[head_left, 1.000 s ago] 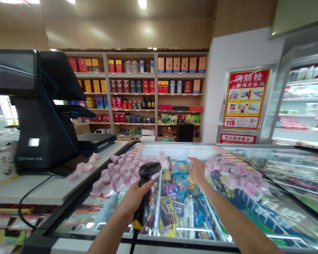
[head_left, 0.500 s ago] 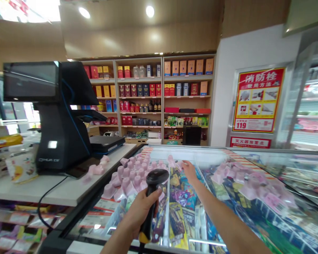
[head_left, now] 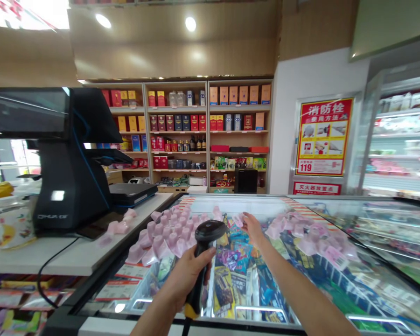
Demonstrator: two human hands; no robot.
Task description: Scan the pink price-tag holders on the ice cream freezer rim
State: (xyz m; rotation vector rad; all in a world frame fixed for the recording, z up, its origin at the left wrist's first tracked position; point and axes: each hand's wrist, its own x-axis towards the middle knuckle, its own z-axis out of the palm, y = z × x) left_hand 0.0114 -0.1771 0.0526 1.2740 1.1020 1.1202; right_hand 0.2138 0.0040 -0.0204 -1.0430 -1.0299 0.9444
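On the tabletop [head_left: 73,266] at left stands the checkout terminal [head_left: 70,200]. To its right is the chest freezer [head_left: 101,326], with cups [head_left: 161,235] upon it. Behind the freezer are shelves [head_left: 207,135].

Head camera looks forward over the freezer [head_left: 238,204].

We had a black scanner [head_left: 210,230] with a yellow band [head_left: 192,310] at its handle's foot. Under the glass of our black-framed freezer [head_left: 61,305] we saw packets [head_left: 240,249] in blue, purple and yellow. Pale pink cups [head_left: 161,235] filled its far left corner; toward the far edge, a small piece [head_left: 237,220] was pale pink too. Orange-and-white diagonal stripes marked a strip [head_left: 310,214] running from the far edge toward the right. Beside its left edge, our black terminal [head_left: 70,186] carried a thin blue line.
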